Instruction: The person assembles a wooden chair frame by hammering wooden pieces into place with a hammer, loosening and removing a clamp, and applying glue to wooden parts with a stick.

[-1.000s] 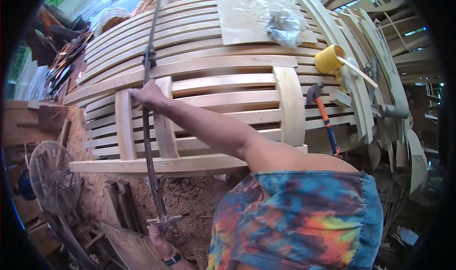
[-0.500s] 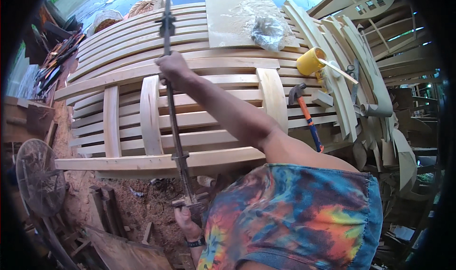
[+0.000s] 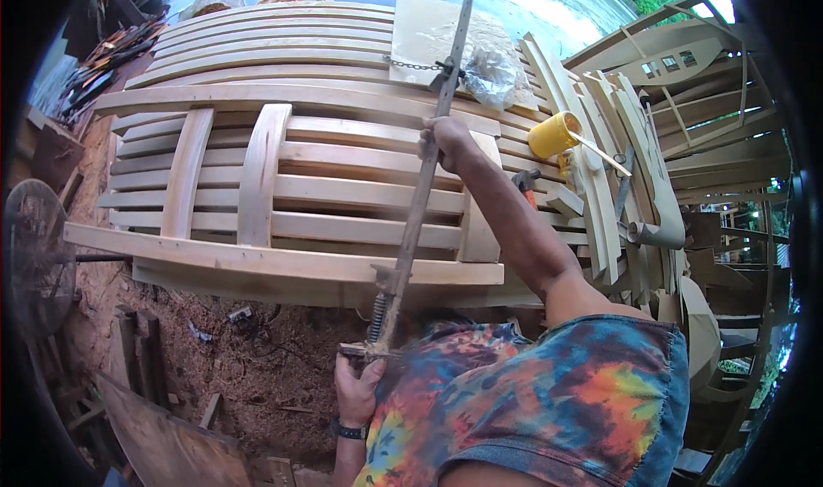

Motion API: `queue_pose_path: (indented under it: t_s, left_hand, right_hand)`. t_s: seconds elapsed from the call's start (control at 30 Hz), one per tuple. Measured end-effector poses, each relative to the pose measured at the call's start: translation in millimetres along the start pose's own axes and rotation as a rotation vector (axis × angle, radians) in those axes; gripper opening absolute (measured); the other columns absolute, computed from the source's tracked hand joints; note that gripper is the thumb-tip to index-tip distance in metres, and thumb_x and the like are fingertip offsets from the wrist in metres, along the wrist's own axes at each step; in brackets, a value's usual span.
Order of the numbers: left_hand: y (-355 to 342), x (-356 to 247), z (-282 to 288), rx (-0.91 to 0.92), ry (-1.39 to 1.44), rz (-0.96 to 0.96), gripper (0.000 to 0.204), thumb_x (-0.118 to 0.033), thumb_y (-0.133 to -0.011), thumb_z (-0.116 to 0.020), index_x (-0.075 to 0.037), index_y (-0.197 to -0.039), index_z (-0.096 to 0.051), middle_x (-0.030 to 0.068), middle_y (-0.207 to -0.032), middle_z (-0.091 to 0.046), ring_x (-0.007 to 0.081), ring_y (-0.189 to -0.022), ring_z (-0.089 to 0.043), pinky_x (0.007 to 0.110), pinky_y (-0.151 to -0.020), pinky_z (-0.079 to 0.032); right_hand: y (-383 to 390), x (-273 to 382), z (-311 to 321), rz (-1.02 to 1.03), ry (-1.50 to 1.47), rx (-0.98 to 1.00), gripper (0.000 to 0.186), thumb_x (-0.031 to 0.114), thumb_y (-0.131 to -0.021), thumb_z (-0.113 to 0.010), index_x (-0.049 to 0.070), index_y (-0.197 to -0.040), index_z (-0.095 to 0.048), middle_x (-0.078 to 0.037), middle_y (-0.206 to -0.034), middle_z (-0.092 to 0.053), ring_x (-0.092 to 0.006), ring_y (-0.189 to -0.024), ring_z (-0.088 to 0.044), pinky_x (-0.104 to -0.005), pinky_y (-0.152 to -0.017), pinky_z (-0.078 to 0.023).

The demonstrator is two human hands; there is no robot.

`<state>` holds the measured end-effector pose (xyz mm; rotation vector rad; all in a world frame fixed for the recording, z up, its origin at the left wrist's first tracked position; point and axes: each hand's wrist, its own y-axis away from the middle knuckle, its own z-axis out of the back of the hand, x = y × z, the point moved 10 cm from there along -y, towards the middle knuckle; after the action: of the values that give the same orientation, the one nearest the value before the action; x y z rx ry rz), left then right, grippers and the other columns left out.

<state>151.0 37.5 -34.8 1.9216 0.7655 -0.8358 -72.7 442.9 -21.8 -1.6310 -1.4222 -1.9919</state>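
A long metal bar clamp (image 3: pixel 417 208) slants across a pale wooden frame (image 3: pixel 334 265), its top leaning right. My right hand (image 3: pixel 447 141) is closed around the bar, near the frame's far rail. Below the near rail, my left hand (image 3: pixel 357 389) grips the clamp's screw end, beside the spring-like thread; part of its fingers is hidden behind the end piece. A sliding jaw with a short chain (image 3: pixel 415 64) sits higher up the bar. The frame has two long rails joined by several crosspieces, including a wide one (image 3: pixel 265 174). It lies on a stack of boards.
Right of the frame lie a hammer (image 3: pixel 525 181), partly behind my arm, and a yellow tub (image 3: pixel 554 135) with a stick in it. A clear plastic bag (image 3: pixel 494 77) rests on a dusty panel (image 3: pixel 414 34). A fan (image 3: pixel 39 260) stands at the left, above sawdust-covered ground.
Both hands have carried the clamp to the right along the frame. Its top now leans right instead of left, and the chain swings out from the jaw.
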Motion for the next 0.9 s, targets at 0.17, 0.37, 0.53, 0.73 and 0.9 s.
queue_pose_path:
  t_s: [0.17,0.37,0.53,0.73,0.9]
  left_hand:
    - [18,24,-32,-0.01,-0.084,0.065,0.043,-0.027,-0.089,-0.078,0.0,-0.114,-0.056,0.0074,-0.105,-0.067,0.0142,-0.093,-0.062,0.032,-0.084,-0.051]
    - [46,51,-78,-0.111,-0.166,0.027,0.055,-0.04,-0.088,-0.077,0.004,-0.112,-0.057,0.0145,-0.105,-0.069,0.02,-0.097,-0.064,0.036,-0.085,-0.05]
    - [66,66,-120,-0.083,0.023,0.049,0.046,-0.037,-0.092,-0.074,0.003,-0.107,-0.059,0.0122,-0.105,-0.068,0.0146,-0.09,-0.067,0.03,-0.076,-0.054]
    - [70,73,-149,-0.081,0.148,0.041,0.033,-0.032,-0.097,-0.066,0.0,-0.106,-0.063,0.0095,-0.096,-0.071,0.0135,-0.078,-0.068,0.026,-0.064,-0.054]
    - [67,68,-146,-0.1,0.154,-0.015,0.033,-0.031,-0.099,-0.063,0.001,-0.104,-0.065,0.0089,-0.092,-0.071,0.0145,-0.078,-0.068,0.028,-0.07,-0.055]
  right_hand:
    - [1,-10,46,-0.08,0.022,0.016,0.021,0.019,-0.103,-0.046,0.005,-0.089,-0.051,-0.005,-0.07,-0.053,-0.0205,-0.056,-0.055,-0.0406,-0.055,-0.053]
    - [1,-19,75,-0.058,0.022,0.129,0.015,0.017,-0.104,-0.043,0.003,-0.101,-0.047,-0.006,-0.072,-0.049,-0.0213,-0.058,-0.054,-0.0408,-0.055,-0.053]
    - [6,-13,77,-0.069,0.122,0.145,0.015,0.02,-0.104,-0.044,0.005,-0.106,-0.047,-0.005,-0.071,-0.053,-0.0201,-0.059,-0.058,-0.04,-0.058,-0.053]
    - [17,22,70,0.138,0.805,0.245,0.029,0.025,-0.096,-0.059,-0.003,-0.1,-0.058,-0.013,-0.076,-0.062,-0.026,-0.065,-0.069,-0.0445,-0.059,-0.06]
    - [22,40,56,0.244,1.122,0.343,0.026,0.024,-0.088,-0.058,0.001,-0.079,-0.064,-0.011,-0.071,-0.062,-0.0216,-0.056,-0.06,-0.0397,-0.048,-0.049]
